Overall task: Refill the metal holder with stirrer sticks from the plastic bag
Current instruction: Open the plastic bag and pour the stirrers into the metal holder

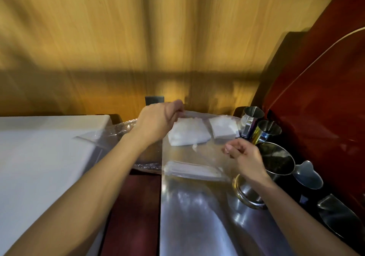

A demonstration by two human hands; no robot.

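I see a shiny metal counter (197, 216) carrying two white packets (187, 133) at its far end, a clear plastic bag of stirrer sticks (193, 171) nearer me, and steel pitchers (276, 158) lined along its right edge.

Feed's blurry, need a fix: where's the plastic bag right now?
In the head view the plastic bag lies on the steel counter right of centre, between the left hand and right hand.
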